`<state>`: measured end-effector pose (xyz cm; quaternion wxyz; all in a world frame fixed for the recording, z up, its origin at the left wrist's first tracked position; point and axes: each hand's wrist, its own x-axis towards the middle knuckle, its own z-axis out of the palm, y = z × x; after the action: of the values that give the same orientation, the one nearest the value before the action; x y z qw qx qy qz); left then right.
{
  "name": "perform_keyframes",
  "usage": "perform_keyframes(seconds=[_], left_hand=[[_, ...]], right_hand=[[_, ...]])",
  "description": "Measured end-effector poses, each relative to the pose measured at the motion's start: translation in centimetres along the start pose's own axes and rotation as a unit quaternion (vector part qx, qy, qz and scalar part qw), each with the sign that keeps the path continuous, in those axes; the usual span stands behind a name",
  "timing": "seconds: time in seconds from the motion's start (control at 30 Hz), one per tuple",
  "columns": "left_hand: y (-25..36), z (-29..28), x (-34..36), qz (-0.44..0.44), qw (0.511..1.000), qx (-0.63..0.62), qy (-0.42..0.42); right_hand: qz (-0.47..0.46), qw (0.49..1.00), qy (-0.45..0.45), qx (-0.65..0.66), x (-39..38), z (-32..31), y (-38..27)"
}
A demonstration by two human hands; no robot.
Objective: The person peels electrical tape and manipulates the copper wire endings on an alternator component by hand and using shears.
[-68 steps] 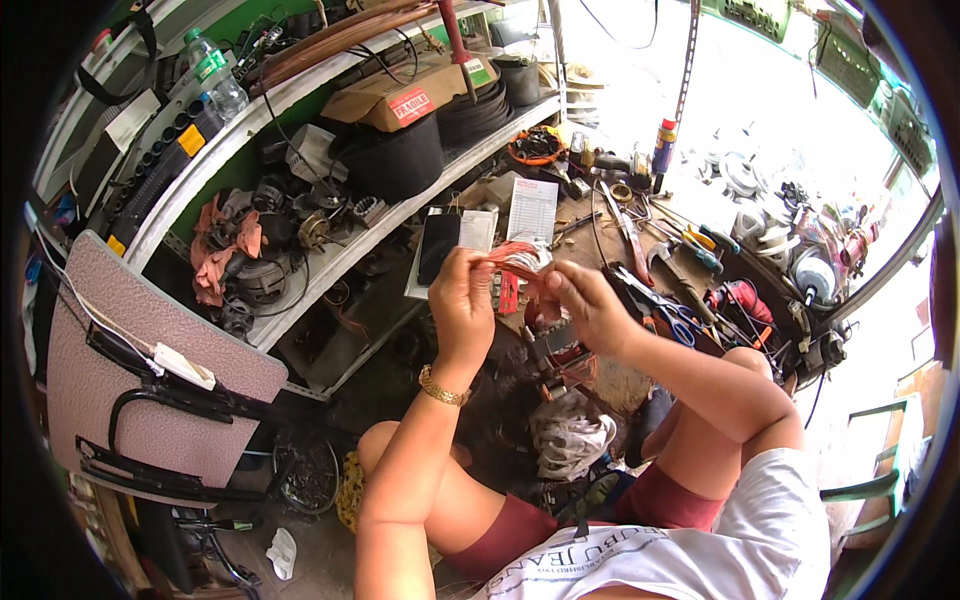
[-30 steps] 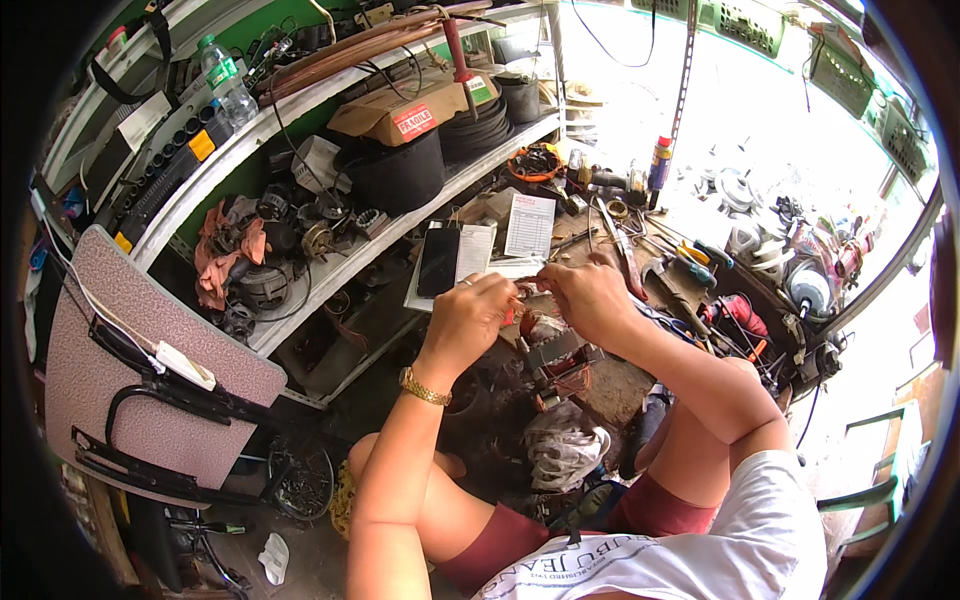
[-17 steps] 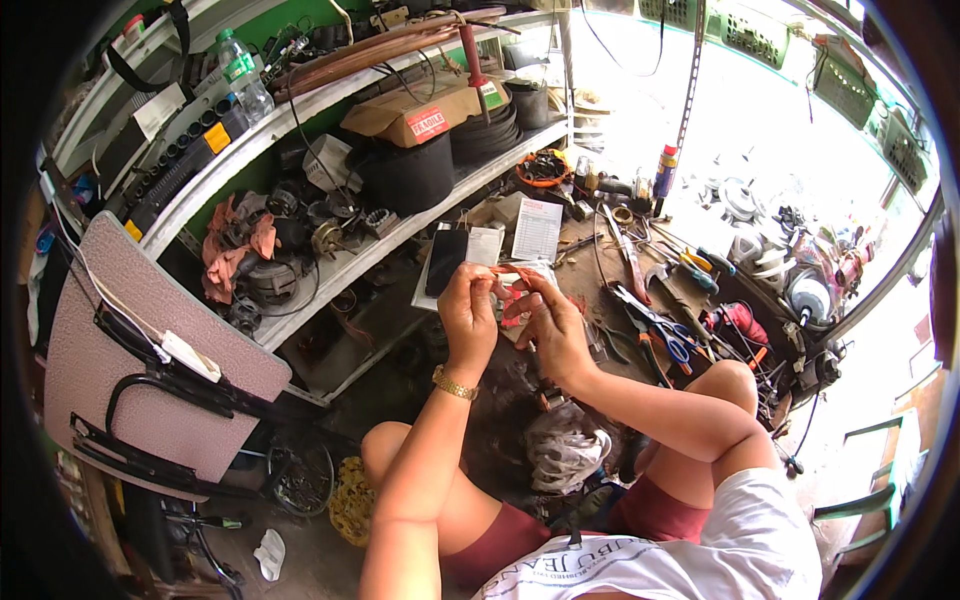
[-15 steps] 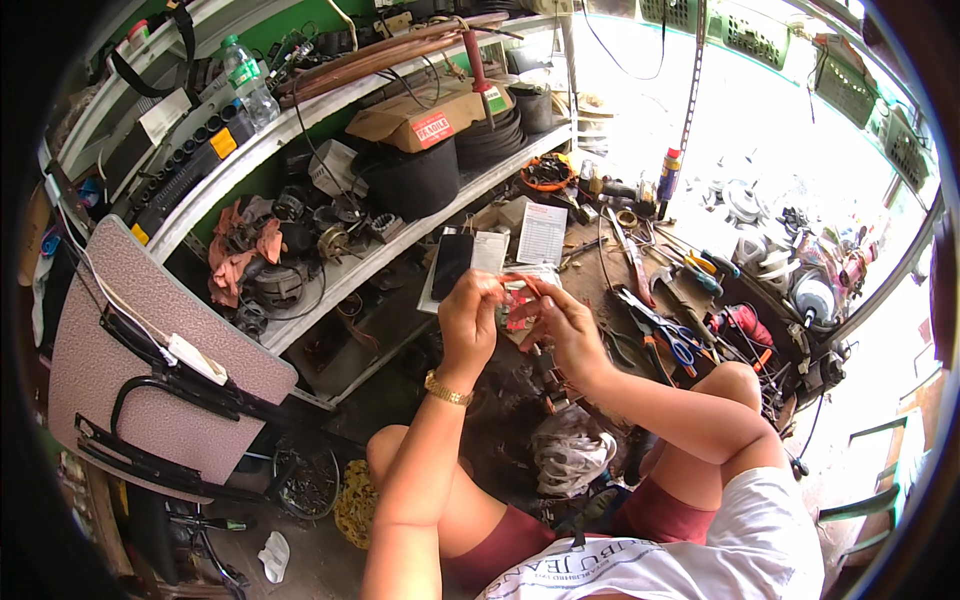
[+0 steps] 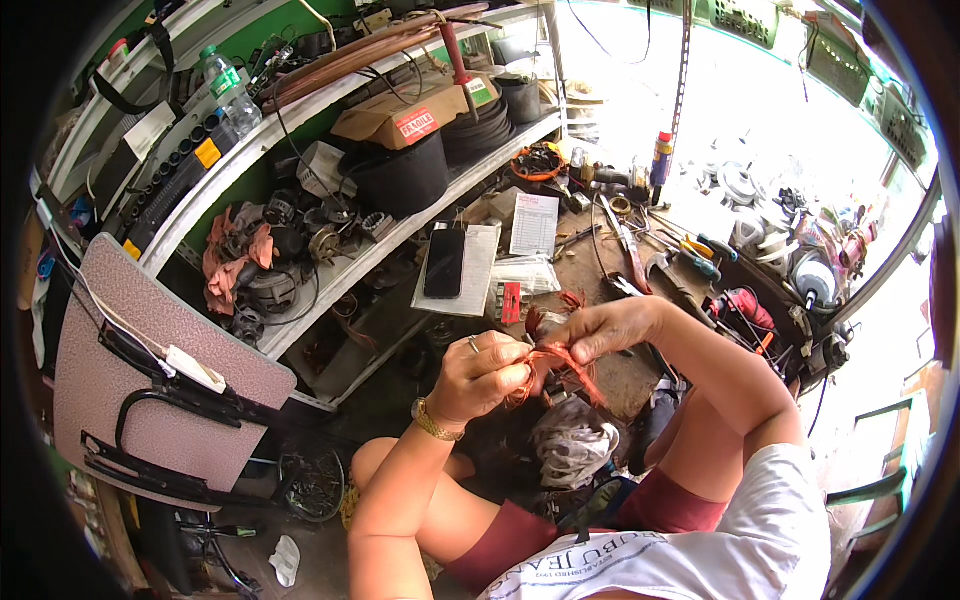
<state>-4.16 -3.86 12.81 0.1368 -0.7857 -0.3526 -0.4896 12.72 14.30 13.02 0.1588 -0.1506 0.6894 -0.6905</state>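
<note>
A reddish-orange bundle of string (image 5: 551, 356) stretches between my two hands, over the low work surface. My left hand (image 5: 482, 378), with a gold watch at its wrist, is closed round one end, and loose strands hang below its fingers. The fingertips of my right hand (image 5: 612, 332) pinch the other side, where a frayed tail dangles. More reddish strands show just beyond the right fingers. Under the hands lies a grey-white rag (image 5: 574, 443). Beyond them are a small red card (image 5: 510, 302) and a dark phone (image 5: 445, 264) on white paper.
Pliers, scissors and other hand tools crowd the work surface at right, near a spray can (image 5: 662, 160). A metal shelf (image 5: 415, 205) with motor parts, a black bucket (image 5: 402, 182) and a cardboard box (image 5: 390, 115) runs along the left. A speckled board (image 5: 150, 370) leans nearer.
Both hands have come lower and nearer to me, and the phone and red card are now uncovered. The string bundle is spread wider between the hands, with its frayed tail showing.
</note>
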Motion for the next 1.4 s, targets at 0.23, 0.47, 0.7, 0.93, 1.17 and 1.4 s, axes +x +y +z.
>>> perform_keyframes(seconds=[0.23, 0.47, 0.7, 0.93, 1.17, 1.4], left_hand=[[0.0, -0.1, -0.2, -0.013, 1.000, -0.020, 0.006], [0.0, 1.7, -0.7, -0.194, 0.968, 0.029, 0.158], [-0.5, 4.6, -1.0, -0.604, 0.539, -0.434, 0.395], [-3.3, 1.6, -1.2, -0.328, 0.922, 0.205, -0.007], [-3.0, 3.6, -1.5, -0.310, 0.868, 0.311, -0.231], [-3.0, 6.1, -2.8, -0.493, 0.742, -0.435, 0.136]], right_hand=[[0.029, 0.996, -0.016, 0.083, 0.1, 1.9, 1.3], [-0.034, 0.837, 0.393, -0.378, 2.5, 4.9, 0.7], [-0.025, 0.503, 0.459, -0.732, 4.7, 1.3, 3.7], [0.169, 0.645, 0.379, -0.642, 2.1, 0.2, 0.0], [0.065, 0.703, 0.382, -0.597, 2.6, 1.0, 0.3], [-0.083, 0.586, 0.478, -0.649, 4.6, 1.3, 1.0]])
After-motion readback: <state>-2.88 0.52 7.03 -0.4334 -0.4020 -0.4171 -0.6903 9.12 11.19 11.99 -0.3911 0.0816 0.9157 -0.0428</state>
